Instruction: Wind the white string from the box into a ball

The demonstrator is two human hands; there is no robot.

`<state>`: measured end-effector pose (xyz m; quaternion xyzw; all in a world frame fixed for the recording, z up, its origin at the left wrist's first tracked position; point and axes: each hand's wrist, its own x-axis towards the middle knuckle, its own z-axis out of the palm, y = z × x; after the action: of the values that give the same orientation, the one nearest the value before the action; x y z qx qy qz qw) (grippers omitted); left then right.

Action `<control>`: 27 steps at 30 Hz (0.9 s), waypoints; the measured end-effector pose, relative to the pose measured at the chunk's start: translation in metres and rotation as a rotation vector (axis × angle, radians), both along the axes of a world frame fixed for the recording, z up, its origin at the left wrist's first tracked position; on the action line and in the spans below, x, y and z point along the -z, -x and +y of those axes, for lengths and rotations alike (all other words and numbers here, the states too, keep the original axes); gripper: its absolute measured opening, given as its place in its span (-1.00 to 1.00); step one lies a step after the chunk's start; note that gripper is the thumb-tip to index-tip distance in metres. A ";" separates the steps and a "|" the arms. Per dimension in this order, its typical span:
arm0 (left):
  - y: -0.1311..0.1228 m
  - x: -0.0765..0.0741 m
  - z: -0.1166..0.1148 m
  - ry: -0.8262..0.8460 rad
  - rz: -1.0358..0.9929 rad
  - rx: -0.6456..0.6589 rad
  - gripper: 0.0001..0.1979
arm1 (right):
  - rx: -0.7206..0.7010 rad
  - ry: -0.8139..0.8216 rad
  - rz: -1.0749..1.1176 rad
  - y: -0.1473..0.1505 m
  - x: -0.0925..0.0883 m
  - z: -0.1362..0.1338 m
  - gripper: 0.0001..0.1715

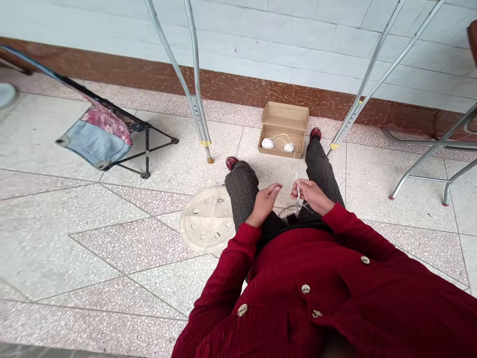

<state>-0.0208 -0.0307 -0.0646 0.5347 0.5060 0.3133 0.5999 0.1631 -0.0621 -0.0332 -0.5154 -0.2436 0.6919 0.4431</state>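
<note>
I sit looking down at my lap, in a red buttoned cardigan and dark trousers. My left hand (265, 201) is raised over my left knee, fingers pinched together, apparently on a thin white thread. My right hand (312, 194) is closed round a small white hook or needle (298, 191) held upright. Thin white thread (289, 209) loops between the two hands above my lap. On the floor ahead, between my feet, an open cardboard box (283, 119) holds two balls of white yarn (268, 143).
A round cream plastic stool top (203, 221) lies on the tiled floor left of my knee. A folding fabric stool (104, 130) stands at the left. Metal crutches (197, 107) lean on the wall, another pair (367, 79) to the right, beside a metal chair frame (428, 159).
</note>
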 end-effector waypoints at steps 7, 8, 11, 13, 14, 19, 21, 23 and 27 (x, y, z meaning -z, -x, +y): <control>-0.041 -0.015 0.017 0.371 -0.335 0.103 -0.41 | -0.066 -0.053 0.158 0.008 -0.009 -0.004 -0.52; -0.047 -0.016 0.018 0.415 -0.356 0.118 -0.41 | -0.070 -0.050 0.155 0.008 -0.008 -0.005 -0.52; -0.056 -0.020 0.024 0.436 -0.442 0.115 -0.48 | -0.079 -0.038 0.135 0.005 -0.003 -0.008 -0.50; -0.056 -0.021 0.029 0.395 -0.493 0.072 -0.53 | -0.087 -0.032 0.115 0.002 0.001 -0.011 -0.48; -0.055 -0.022 0.032 0.381 -0.506 0.042 -0.56 | -0.091 -0.032 0.099 0.001 0.003 -0.012 -0.48; -0.050 -0.020 0.038 0.386 -0.511 -0.120 -0.62 | -0.101 -0.095 -0.062 -0.003 0.005 -0.019 -0.45; -0.050 -0.021 0.037 0.390 -0.539 -0.140 -0.62 | -0.108 -0.083 -0.072 -0.003 0.004 -0.019 -0.45; -0.049 -0.021 0.037 0.408 -0.578 -0.133 -0.62 | -0.114 -0.021 -0.011 -0.003 0.002 -0.019 -0.47; -0.046 -0.019 0.038 0.439 -0.690 -0.135 -0.60 | -0.120 0.071 0.124 -0.003 -0.003 -0.018 -0.49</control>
<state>0.0250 0.0068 -0.0452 0.2233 0.3638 0.3975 0.8122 0.1665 -0.0796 -0.0303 -0.4714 -0.2215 0.7559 0.3966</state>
